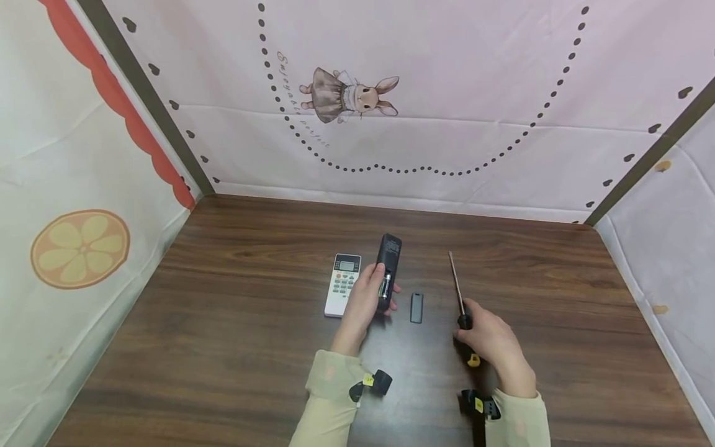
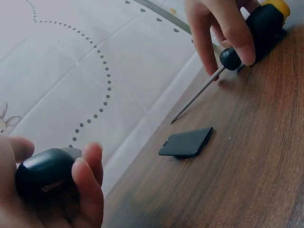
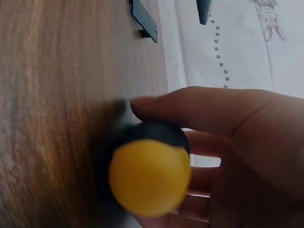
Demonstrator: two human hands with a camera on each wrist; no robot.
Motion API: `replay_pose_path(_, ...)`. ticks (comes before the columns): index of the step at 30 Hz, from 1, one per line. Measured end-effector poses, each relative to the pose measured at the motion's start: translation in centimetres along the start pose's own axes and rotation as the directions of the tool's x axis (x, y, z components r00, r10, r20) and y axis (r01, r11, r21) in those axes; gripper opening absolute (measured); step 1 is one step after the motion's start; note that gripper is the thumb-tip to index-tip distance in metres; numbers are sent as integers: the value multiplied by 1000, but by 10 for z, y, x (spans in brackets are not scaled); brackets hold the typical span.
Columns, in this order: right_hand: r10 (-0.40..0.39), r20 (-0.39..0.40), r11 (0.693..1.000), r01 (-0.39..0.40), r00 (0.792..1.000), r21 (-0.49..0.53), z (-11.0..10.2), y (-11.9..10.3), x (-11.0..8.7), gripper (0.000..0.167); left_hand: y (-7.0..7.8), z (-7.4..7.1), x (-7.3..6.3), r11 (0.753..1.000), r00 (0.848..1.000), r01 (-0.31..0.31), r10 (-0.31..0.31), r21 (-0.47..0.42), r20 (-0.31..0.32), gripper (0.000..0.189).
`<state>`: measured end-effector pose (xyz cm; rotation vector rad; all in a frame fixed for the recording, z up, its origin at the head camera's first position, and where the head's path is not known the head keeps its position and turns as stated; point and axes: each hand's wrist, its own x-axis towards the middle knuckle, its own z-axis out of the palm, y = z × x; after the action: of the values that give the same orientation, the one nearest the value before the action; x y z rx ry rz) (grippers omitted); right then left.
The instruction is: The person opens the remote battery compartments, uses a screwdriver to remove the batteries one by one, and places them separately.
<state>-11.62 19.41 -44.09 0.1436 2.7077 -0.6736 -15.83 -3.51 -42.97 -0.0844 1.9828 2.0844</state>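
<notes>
My left hand (image 1: pixel 362 303) grips a black remote control (image 1: pixel 391 250) with its back turned up. Its battery compartment is uncovered, and a battery (image 1: pixel 386 285) shows inside, beside my thumb. The dark battery cover (image 1: pixel 416 308) lies on the table between my two hands. In my right hand (image 1: pixel 494 335) is a screwdriver (image 1: pixel 457 285) with a black handle and yellow end cap, held low over the table. Its metal shaft points away toward the back wall. The left wrist view shows the fingers pinching the handle (image 2: pixel 261 28) close to the shaft.
A white remote control (image 1: pixel 343 282) with a small display lies left of the black one, partly covered by my left hand. The brown wooden table (image 1: pixel 234 347) meets a printed cloth wall (image 1: pixel 447 81) at the back, with cloth walls at both sides.
</notes>
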Motion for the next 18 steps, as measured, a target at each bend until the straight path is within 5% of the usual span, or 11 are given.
replay_pose_path(18, 47, -38, 981, -39, 998, 188, -8, 10, 0, 52, 2, 2, -3, 999, 1000, -14, 15, 38, -15, 41)
